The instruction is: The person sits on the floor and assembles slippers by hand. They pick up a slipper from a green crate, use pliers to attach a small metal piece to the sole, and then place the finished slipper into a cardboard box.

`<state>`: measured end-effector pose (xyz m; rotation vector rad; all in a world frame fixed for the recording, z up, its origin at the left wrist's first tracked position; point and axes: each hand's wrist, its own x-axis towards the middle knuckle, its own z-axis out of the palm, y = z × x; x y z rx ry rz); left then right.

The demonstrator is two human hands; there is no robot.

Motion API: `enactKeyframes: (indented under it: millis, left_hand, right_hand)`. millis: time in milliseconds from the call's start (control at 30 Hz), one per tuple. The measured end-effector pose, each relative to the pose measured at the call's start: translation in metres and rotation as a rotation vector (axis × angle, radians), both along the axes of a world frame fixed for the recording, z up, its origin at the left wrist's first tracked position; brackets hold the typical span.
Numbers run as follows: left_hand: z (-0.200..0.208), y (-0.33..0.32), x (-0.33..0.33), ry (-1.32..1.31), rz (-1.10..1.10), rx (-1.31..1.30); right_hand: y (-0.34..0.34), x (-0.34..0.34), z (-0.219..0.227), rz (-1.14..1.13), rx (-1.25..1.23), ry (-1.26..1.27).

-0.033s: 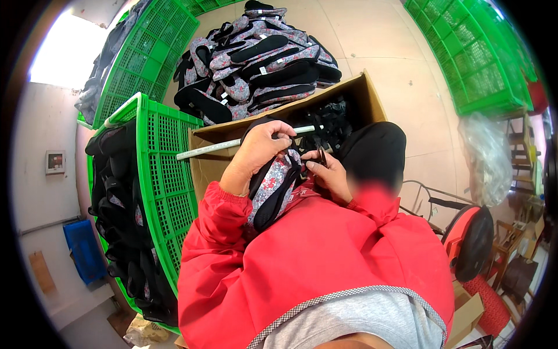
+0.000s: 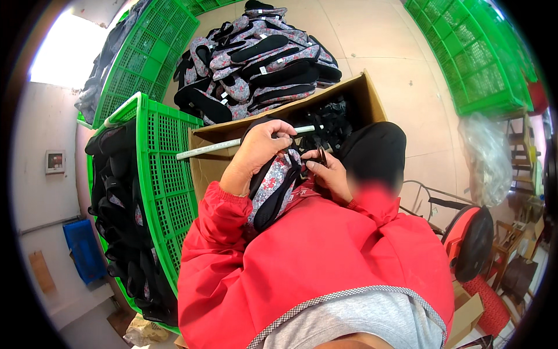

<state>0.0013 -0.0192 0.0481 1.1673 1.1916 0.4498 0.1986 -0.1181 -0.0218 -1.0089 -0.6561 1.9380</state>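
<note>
My left hand (image 2: 261,150) is closed, thumb and fingers pinching the upper end of a floral cloth slipper (image 2: 273,186) with black edging and a black sole. The slipper lies tilted in my lap, against my red top. My right hand (image 2: 330,175) is closed round small dark thread snips (image 2: 321,155), whose points stand up close to the slipper's right edge. A white rod (image 2: 208,150) lies across the open cardboard box (image 2: 372,99) in front of me, passing behind my left hand. Inside the box are black scraps (image 2: 331,119).
Beyond the box rises a heap of floral slippers (image 2: 261,58) on the tiled floor (image 2: 395,70). A green crate (image 2: 168,186) with dark slippers stands close on my left. Another green crate (image 2: 471,58) is at the far right. A round black-and-red seat (image 2: 474,244) sits to my right.
</note>
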Motion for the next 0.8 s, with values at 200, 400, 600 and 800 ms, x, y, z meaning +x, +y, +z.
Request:
enactKeyframes:
  millis: [200, 400, 600, 800]
  left_hand:
    - [0.003, -0.004, 0.004, -0.198, 0.111, -0.101]
    - [-0.002, -0.009, 0.011, -0.343, 0.174, -0.118]
    - [-0.005, -0.011, 0.012, -0.353, 0.166, -0.08]
    - [0.011, -0.012, 0.001, -0.045, 0.188, 0.152]
  right_hand:
    - [0.007, 0.002, 0.022, 0.061, 0.009, -0.047]
    - [0.015, -0.005, 0.015, 0.06, 0.123, -0.13]
    - [0.014, -0.013, 0.013, -0.045, -0.055, -0.074]
    - [0.012, -0.015, 0.01, -0.092, -0.069, -0.055]
